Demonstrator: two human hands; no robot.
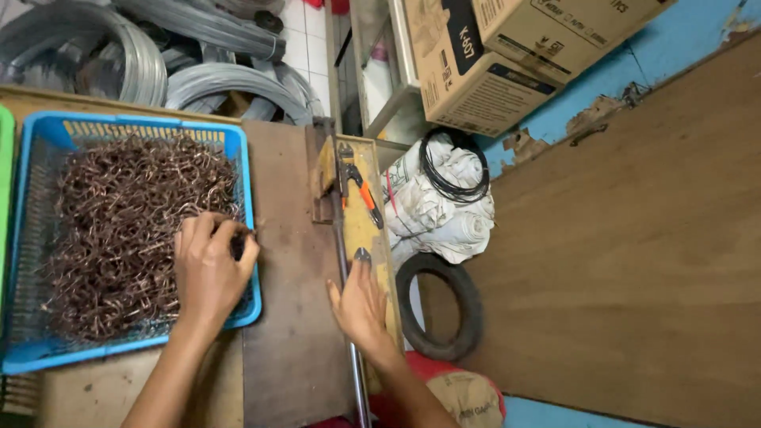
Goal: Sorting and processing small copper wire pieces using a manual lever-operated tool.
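Observation:
A blue plastic basket (247, 166) on the workbench holds a heap of several bent brown wire hooks (119, 230). My left hand (208, 265) reaches into the basket's right side, with its fingers closed on hooks at the edge of the heap. My right hand (361, 305) lies flat, fingers together, on a long metal lever bar (342, 254) beside a yellow-painted wooden jig (357, 222). Orange-handled pliers (361, 190) rest on the jig just beyond my fingertips.
Coils of grey wire (143, 55) are stacked behind the bench. A black rubber ring (440, 305), a white sack with black cable on it (444, 198) and cardboard boxes (491, 55) stand to the right. A large wooden board (634, 238) leans further right.

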